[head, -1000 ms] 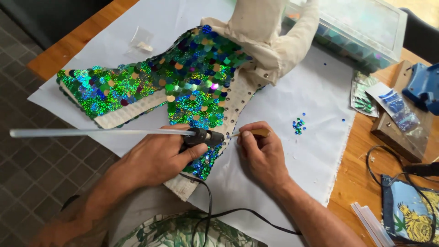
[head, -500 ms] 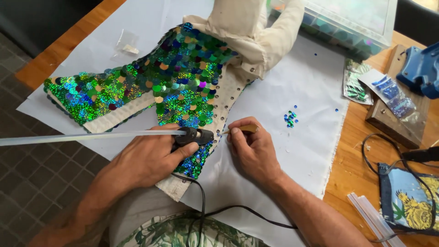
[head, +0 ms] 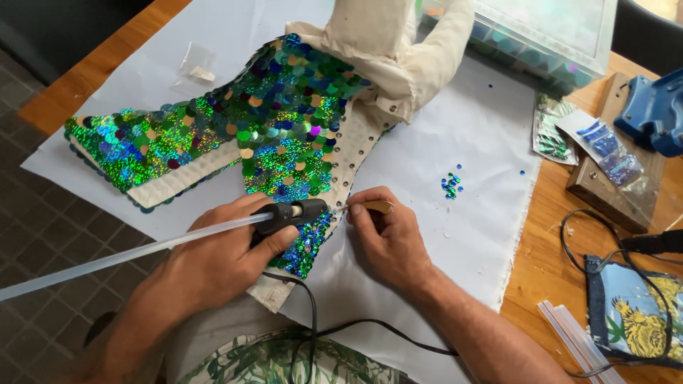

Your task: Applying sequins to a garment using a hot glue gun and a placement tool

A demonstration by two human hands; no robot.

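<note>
A cream canvas boot (head: 377,43) lies on its side on white paper (head: 469,149), much of it covered in green and blue sequins (head: 284,121). My left hand (head: 220,259) grips a black glue gun (head: 292,213) with a long clear glue stick (head: 121,259) out its back; the nozzle points at the boot's eyelet edge. My right hand (head: 388,238) pinches a small wooden stick (head: 373,207) right at the nozzle tip, its fingers resting on the paper beside the boot.
A small heap of loose sequins (head: 450,185) lies on the paper. A clear plastic box (head: 548,35) stands at the back. On the wooden table (head: 541,270) at right: sequin packets (head: 605,149), a blue tool (head: 654,114), spare glue sticks (head: 576,341), a patterned pouch (head: 633,313). The gun's black cord (head: 313,320) trails toward me.
Both hands stay together at the boot's eyelet edge with the glue gun and stick. The view has shifted slightly.
</note>
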